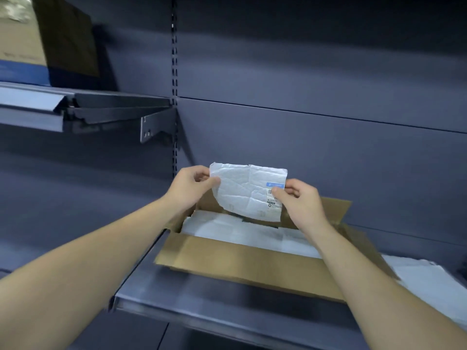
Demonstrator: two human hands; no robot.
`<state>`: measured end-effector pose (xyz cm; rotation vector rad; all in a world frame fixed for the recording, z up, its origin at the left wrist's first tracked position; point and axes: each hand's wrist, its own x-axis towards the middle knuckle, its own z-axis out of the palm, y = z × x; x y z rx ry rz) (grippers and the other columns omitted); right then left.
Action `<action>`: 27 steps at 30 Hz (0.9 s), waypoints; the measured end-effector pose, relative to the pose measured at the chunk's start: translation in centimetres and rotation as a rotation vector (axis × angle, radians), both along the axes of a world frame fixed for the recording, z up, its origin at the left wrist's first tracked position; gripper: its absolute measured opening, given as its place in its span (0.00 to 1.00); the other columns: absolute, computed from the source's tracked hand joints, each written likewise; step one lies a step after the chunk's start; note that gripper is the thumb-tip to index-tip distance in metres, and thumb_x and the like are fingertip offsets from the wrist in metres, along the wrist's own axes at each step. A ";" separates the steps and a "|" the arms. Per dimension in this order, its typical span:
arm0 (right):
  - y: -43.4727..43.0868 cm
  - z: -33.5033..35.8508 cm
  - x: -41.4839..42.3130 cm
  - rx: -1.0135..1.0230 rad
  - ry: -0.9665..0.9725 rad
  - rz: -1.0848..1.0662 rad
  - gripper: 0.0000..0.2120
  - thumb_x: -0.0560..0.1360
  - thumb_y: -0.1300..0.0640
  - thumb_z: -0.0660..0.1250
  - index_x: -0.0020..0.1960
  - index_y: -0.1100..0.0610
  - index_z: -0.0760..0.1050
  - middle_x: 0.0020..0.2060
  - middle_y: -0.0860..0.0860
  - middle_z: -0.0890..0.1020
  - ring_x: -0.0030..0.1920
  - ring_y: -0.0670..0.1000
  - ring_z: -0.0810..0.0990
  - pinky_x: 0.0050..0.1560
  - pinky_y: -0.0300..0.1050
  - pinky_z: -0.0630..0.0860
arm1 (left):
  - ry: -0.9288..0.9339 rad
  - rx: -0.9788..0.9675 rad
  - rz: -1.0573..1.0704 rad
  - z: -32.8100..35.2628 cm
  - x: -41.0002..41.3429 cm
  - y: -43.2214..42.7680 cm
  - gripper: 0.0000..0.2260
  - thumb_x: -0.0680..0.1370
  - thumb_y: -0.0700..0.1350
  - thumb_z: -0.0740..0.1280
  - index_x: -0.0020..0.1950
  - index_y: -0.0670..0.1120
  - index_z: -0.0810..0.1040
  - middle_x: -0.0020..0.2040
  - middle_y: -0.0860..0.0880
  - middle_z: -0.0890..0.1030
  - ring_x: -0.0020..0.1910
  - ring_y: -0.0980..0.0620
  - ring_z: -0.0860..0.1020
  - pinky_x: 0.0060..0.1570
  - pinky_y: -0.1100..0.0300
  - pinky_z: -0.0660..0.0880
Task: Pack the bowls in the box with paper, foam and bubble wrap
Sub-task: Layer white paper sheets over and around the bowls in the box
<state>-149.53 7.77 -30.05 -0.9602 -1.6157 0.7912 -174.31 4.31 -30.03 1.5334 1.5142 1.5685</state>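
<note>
Paper (pixel 249 192), one creased white sheet, hangs above the far part of an open box (pixel 240 256) that sits on a grey metal shelf (pixel 202 296). The left grip (pixel 194 188), a bare hand, pinches the sheet's upper left edge between thumb and curled fingers. The right grip (pixel 300 200) pinches the right edge the same way, thumb on a printed label. No bowl can be made out; white wrapping (pixel 227 228) covers whatever lies in the box.

The box's left corner sits close to the shelf's left end, so a nudge from the left forearm could push it toward the drop. The sheet is thin, with a ragged top and a curved lower left edge, and pulling the two pinches apart would probably tear it. If either pinch loosens, the sheet may flutter outside the box or bunch in one corner, leaving a gap in the padding. On the right, loose white sheets (pixel 429 279) lie just beside the box and could be swept off by the right arm.

The paper is matt, wrinkled and limp. The box is plain brown cardboard with its flaps splayed outward. The wrapping inside looks pale and smooth, though whether it is foam or paper cannot be told. The shelf is hard painted steel with a folded front lip.
</note>
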 end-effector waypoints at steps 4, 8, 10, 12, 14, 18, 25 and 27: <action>0.1 -0.4 -4.2 -0.032 0.035 0.003 0.04 0.75 0.61 0.71 0.42 0.53 0.81 0.33 0.45 0.81 0.29 0.39 0.74 0.34 0.34 0.69 | -0.048 -0.043 0.057 -0.7 -2.8 0.1 0.30 0.74 0.48 0.74 0.74 0.52 0.68 0.60 0.52 0.77 0.53 0.53 0.79 0.51 0.54 0.81; 0.0 -0.6 -8.1 -0.051 0.061 -0.016 0.07 0.73 0.59 0.70 0.44 0.64 0.78 0.30 0.55 0.76 0.32 0.49 0.73 0.36 0.49 0.70 | 0.130 -0.054 0.030 -1.2 -3.3 -1.1 0.35 0.72 0.51 0.76 0.75 0.55 0.64 0.64 0.57 0.71 0.52 0.60 0.78 0.55 0.64 0.74; -0.2 -0.8 -9.8 -0.054 0.045 -0.026 0.10 0.73 0.59 0.70 0.45 0.66 0.76 0.33 0.61 0.78 0.30 0.48 0.77 0.36 0.54 0.75 | 0.272 -0.077 0.030 -1.9 -3.7 -1.7 0.30 0.71 0.54 0.77 0.70 0.54 0.70 0.64 0.57 0.73 0.54 0.59 0.78 0.53 0.66 0.73; -0.5 -1.2 -11.1 -0.052 0.026 -0.042 0.11 0.73 0.59 0.70 0.43 0.67 0.72 0.34 0.62 0.80 0.30 0.46 0.80 0.40 0.58 0.79 | 0.384 -0.090 0.050 -2.7 -4.1 -2.3 0.28 0.69 0.56 0.77 0.65 0.54 0.72 0.62 0.56 0.73 0.55 0.59 0.77 0.51 0.67 0.71; -0.5 -1.4 -12.0 -0.047 0.019 -0.057 0.13 0.72 0.58 0.70 0.40 0.65 0.69 0.30 0.58 0.79 0.30 0.47 0.82 0.42 0.59 0.80 | 0.478 -0.085 0.067 -3.1 -4.2 -2.9 0.23 0.67 0.59 0.77 0.56 0.55 0.72 0.57 0.56 0.73 0.52 0.59 0.76 0.48 0.65 0.72; -0.7 -1.6 -12.9 -0.067 0.033 -0.041 0.12 0.72 0.59 0.71 0.37 0.62 0.69 0.28 0.55 0.79 0.34 0.52 0.84 0.39 0.53 0.82 | 0.635 -0.135 0.106 -3.3 -3.0 -3.6 0.21 0.67 0.64 0.73 0.44 0.55 0.66 0.47 0.56 0.70 0.42 0.52 0.75 0.45 0.54 0.76; -0.8 -2.1 -12.5 -0.130 0.072 -0.014 0.08 0.73 0.60 0.71 0.42 0.64 0.75 0.31 0.53 0.79 0.38 0.52 0.85 0.34 0.43 0.79 | 0.634 -0.014 0.156 -4.4 -2.2 -2.7 0.08 0.75 0.48 0.67 0.51 0.51 0.70 0.48 0.53 0.72 0.42 0.50 0.76 0.47 0.49 0.76; -0.6 -2.3 -12.3 -0.162 0.098 -0.002 0.09 0.73 0.59 0.72 0.46 0.65 0.77 0.36 0.58 0.82 0.38 0.49 0.85 0.34 0.42 0.78 | 0.638 -0.001 0.165 -4.6 -2.4 -2.7 0.12 0.76 0.47 0.67 0.59 0.52 0.72 0.52 0.53 0.73 0.44 0.51 0.76 0.48 0.51 0.76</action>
